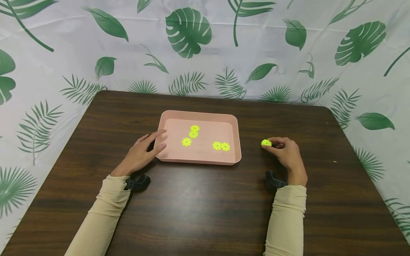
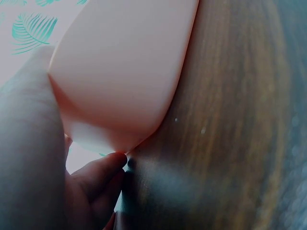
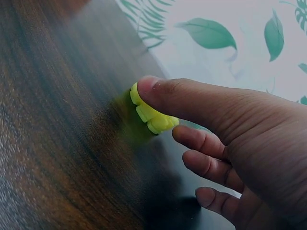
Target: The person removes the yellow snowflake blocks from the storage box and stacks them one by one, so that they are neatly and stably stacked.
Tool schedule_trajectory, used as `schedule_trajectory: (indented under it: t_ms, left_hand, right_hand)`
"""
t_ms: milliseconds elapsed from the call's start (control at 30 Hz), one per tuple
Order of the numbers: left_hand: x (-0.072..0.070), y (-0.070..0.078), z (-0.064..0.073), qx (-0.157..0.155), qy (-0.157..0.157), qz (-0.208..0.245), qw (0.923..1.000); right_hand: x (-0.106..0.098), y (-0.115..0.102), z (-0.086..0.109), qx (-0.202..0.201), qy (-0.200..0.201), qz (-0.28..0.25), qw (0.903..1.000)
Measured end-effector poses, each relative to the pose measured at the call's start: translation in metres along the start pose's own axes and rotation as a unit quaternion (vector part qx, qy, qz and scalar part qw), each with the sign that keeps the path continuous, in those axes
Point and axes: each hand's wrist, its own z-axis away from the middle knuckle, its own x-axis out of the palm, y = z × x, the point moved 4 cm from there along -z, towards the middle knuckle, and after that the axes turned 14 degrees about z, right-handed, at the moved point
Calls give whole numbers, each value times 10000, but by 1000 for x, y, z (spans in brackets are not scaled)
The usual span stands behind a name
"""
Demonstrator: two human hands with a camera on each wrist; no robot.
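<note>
A shallow pink tray (image 1: 198,159) lies on the table with several yellow notched discs (image 1: 187,142) in it. My left hand (image 1: 141,151) holds the tray's left side; thumb and index finger reach over the rim. In the left wrist view, other fingertips (image 2: 115,163) meet the outside of the tray near its bottom corner. To the right of the tray, my right hand (image 1: 286,153) pinches another yellow notched disc (image 1: 266,143) between thumb and index finger. Its toothed edge shows beneath the thumb in the right wrist view, close over the table, while the remaining fingers are loosely bent.
The dark wood-grain table (image 1: 198,206) reaches back to a white cloth (image 1: 221,57) printed with green leaves. A black wrist mount (image 1: 138,183) is strapped to the left wrist, and a similar mount (image 1: 274,180) to the right.
</note>
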Motion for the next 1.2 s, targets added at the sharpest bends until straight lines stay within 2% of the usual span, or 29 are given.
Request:
schedule_trajectory:
  t_ms: [467, 667, 833, 967, 1200]
  left_hand:
    - [0, 2, 0, 0, -21, -11, 10000]
    - [-1, 2, 1, 14, -23, -26, 10000]
    - [-2, 3, 1, 129, -37, 22, 9999]
    - [-3, 3, 1, 195, -42, 17, 9998]
    - [-2, 2, -1, 284, -25, 34, 9996]
  right_hand:
    - [-1, -1, -1, 67, -74, -19, 9999]
    - [-5, -10, 1, 133, 151, -113, 9997]
    - [-5, -39, -7, -38, 496, -217, 9985]
    - [9, -70, -18, -307, 690, -454, 9961]
    - [35, -131, -33, -885, 657, -800, 9907]
